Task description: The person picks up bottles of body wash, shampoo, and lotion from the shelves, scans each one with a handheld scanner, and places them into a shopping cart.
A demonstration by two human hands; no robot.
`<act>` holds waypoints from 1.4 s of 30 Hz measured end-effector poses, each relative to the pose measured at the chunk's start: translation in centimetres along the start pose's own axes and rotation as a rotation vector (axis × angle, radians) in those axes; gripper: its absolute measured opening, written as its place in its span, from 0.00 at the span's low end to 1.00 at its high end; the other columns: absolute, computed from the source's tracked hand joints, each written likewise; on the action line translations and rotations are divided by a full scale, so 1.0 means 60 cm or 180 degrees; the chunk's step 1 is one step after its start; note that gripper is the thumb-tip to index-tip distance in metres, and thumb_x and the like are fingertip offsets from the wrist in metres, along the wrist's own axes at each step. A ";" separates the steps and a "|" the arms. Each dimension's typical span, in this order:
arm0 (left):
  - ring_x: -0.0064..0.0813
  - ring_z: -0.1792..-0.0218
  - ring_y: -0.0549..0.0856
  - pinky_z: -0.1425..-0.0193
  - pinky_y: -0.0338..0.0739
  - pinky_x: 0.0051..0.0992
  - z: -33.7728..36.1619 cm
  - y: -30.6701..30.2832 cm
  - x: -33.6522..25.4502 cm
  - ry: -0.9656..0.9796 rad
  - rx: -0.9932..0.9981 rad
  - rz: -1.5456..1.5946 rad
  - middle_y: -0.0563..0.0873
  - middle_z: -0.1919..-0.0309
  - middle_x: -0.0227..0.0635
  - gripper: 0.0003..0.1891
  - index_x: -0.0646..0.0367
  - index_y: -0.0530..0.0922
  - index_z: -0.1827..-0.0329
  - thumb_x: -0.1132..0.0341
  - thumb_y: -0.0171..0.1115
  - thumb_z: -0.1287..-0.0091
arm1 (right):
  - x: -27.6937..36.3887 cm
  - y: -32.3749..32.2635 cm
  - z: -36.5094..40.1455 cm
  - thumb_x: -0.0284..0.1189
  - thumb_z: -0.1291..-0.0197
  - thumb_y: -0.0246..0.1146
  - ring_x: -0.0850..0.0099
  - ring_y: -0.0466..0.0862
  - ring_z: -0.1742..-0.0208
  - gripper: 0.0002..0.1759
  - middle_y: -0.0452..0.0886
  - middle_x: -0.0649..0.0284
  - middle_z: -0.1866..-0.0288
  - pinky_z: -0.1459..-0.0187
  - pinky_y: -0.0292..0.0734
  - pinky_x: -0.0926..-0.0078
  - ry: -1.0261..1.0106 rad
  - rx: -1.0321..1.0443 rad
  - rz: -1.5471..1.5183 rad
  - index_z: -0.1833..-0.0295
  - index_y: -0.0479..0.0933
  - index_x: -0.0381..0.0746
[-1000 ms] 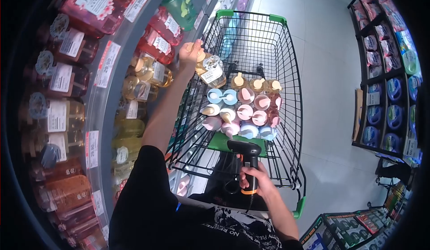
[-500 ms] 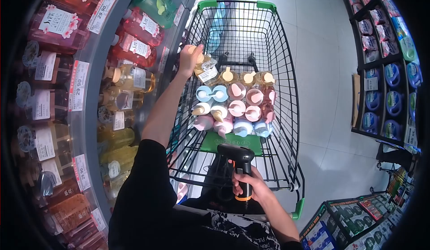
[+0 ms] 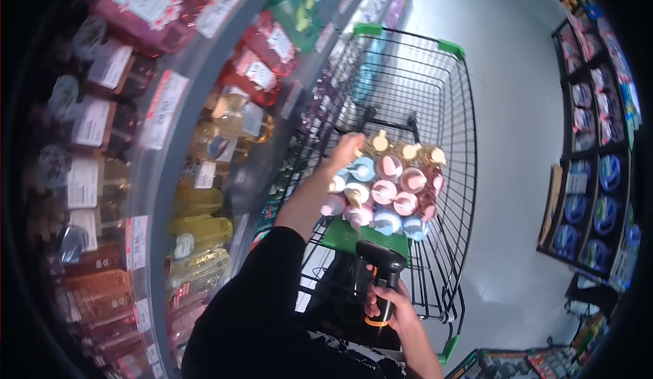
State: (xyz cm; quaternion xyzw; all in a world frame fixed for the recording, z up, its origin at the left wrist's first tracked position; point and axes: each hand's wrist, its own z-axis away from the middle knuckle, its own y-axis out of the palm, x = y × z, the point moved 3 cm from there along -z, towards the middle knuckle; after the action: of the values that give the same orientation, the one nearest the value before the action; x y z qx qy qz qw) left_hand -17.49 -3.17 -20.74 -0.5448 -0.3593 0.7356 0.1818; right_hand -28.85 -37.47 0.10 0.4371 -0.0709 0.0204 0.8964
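Note:
My left hand [image 3: 347, 152] is over the left side of the wire cart [image 3: 471, 141], at the end of the row of yellow-capped bottles [image 3: 409, 150]. Its fingers are closed round a yellow-topped bottle, mostly hidden by the hand. Below that row stand pump bottles with light blue [image 3: 362, 168], pink [image 3: 384, 192] and cream tops, packed close together. In my right hand [image 3: 394, 305] is a black handheld scanner [image 3: 381, 263] with an orange ring, held upright over the near end of the cart, by the green panel [image 3: 340, 236].
Shelves [image 3: 197, 59] of red, amber and yellow bottles with price tags run along the left. Across the pale floor [image 3: 513, 154], a dark rack [image 3: 568, 154] holds blue containers and packs. More goods [image 3: 507, 365] stand at the lower right.
The left hand has lowered the yellow-topped bottle into line with the yellow-capped row. The view has turned, so the cart appears farther right and lower. The right hand still holds the scanner.

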 end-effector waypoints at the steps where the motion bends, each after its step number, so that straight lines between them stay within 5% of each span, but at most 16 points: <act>1: 0.43 0.62 0.82 0.59 0.75 0.37 -0.001 0.010 0.007 -0.0463 0.0032 0.0276 0.83 0.67 0.45 0.08 0.59 0.77 0.65 0.74 0.65 0.47 | -0.002 -0.002 0.000 0.24 0.43 0.62 0.71 0.74 0.81 0.31 0.73 0.60 0.73 0.73 0.74 0.68 0.0039 -0.0089 -0.0030 0.34 0.63 0.35; 2: 0.47 0.60 0.83 0.57 0.75 0.39 -0.003 0.015 0.015 -0.0915 0.0043 0.0565 0.83 0.65 0.47 0.08 0.59 0.78 0.63 0.75 0.63 0.46 | -0.003 -0.003 -0.001 0.23 0.43 0.62 0.70 0.74 0.81 0.30 0.73 0.59 0.74 0.73 0.74 0.68 0.0061 -0.0084 -0.0031 0.34 0.63 0.35; 4: 0.51 0.56 0.83 0.53 0.77 0.40 0.005 -0.004 -0.022 -0.0413 -0.0144 -0.0275 0.84 0.62 0.50 0.10 0.59 0.80 0.61 0.76 0.61 0.46 | -0.002 0.003 0.001 0.25 0.44 0.59 0.71 0.72 0.83 0.28 0.72 0.59 0.74 0.75 0.71 0.70 0.0030 -0.0210 0.0165 0.36 0.63 0.37; 8: 0.49 0.54 0.83 0.52 0.77 0.41 0.070 -0.060 -0.098 -0.0429 -0.0097 0.0033 0.84 0.61 0.50 0.11 0.61 0.78 0.60 0.73 0.64 0.47 | -0.003 0.002 -0.003 0.25 0.43 0.57 0.73 0.70 0.84 0.26 0.70 0.62 0.77 0.77 0.68 0.72 -0.0013 -0.0149 0.0221 0.38 0.65 0.38; 14: 0.47 0.58 0.84 0.54 0.77 0.39 0.278 -0.159 -0.183 -0.0032 0.0175 0.0163 0.83 0.63 0.46 0.13 0.61 0.76 0.58 0.67 0.66 0.45 | -0.007 -0.005 -0.005 0.27 0.43 0.57 0.74 0.69 0.84 0.25 0.69 0.64 0.78 0.77 0.68 0.75 -0.0271 -0.0236 0.0676 0.39 0.66 0.37; 18: 0.49 0.59 0.85 0.56 0.78 0.41 0.435 -0.111 -0.137 -0.0041 -0.0491 0.0571 0.85 0.64 0.49 0.13 0.62 0.76 0.59 0.65 0.65 0.43 | -0.014 0.000 -0.003 0.24 0.43 0.56 0.72 0.72 0.84 0.23 0.71 0.61 0.77 0.80 0.71 0.72 -0.0395 -0.0253 0.1181 0.41 0.65 0.34; 20: 0.52 0.60 0.85 0.55 0.78 0.43 0.484 -0.086 -0.127 -0.1044 0.0997 -0.0608 0.85 0.67 0.49 0.14 0.61 0.76 0.56 0.65 0.64 0.42 | -0.016 0.016 0.002 0.23 0.43 0.55 0.72 0.73 0.83 0.22 0.72 0.61 0.76 0.80 0.72 0.72 -0.0480 -0.0188 0.1345 0.41 0.64 0.33; 24: 0.52 0.56 0.84 0.51 0.78 0.44 0.462 -0.090 -0.140 -0.1023 0.1063 -0.0367 0.85 0.61 0.50 0.17 0.60 0.76 0.51 0.63 0.65 0.41 | -0.026 0.012 0.002 0.25 0.42 0.55 0.72 0.72 0.83 0.22 0.72 0.60 0.77 0.79 0.74 0.73 -0.0700 -0.0149 0.1792 0.42 0.66 0.30; 27: 0.47 0.47 0.81 0.47 0.77 0.43 0.458 -0.069 -0.109 -0.1192 0.1067 -0.0395 0.81 0.47 0.49 0.20 0.57 0.76 0.47 0.61 0.67 0.42 | -0.028 0.011 0.002 0.26 0.43 0.57 0.73 0.72 0.83 0.23 0.72 0.61 0.76 0.79 0.74 0.73 -0.0789 -0.0218 0.1879 0.42 0.66 0.31; 36: 0.44 0.54 0.85 0.51 0.79 0.40 0.457 -0.044 -0.088 -0.0999 0.0962 -0.0379 0.86 0.59 0.47 0.19 0.59 0.79 0.52 0.60 0.68 0.45 | -0.038 0.011 0.013 0.25 0.44 0.58 0.72 0.72 0.83 0.20 0.72 0.60 0.74 0.79 0.74 0.73 -0.1029 -0.0284 0.2248 0.46 0.65 0.32; 42: 0.43 0.53 0.85 0.50 0.78 0.39 0.469 -0.050 -0.098 -0.1200 0.1125 -0.0412 0.86 0.57 0.45 0.20 0.58 0.79 0.51 0.59 0.67 0.45 | -0.051 0.013 0.017 0.24 0.44 0.58 0.72 0.72 0.83 0.17 0.72 0.59 0.75 0.80 0.75 0.73 -0.1017 -0.0295 0.2267 0.49 0.65 0.33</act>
State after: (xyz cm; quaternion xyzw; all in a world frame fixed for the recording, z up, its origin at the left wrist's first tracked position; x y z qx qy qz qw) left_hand -42.10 -14.33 -10.45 -0.3339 -0.2868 0.8622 0.2506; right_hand -32.03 -37.75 0.90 0.3418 -0.3577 0.2586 0.8297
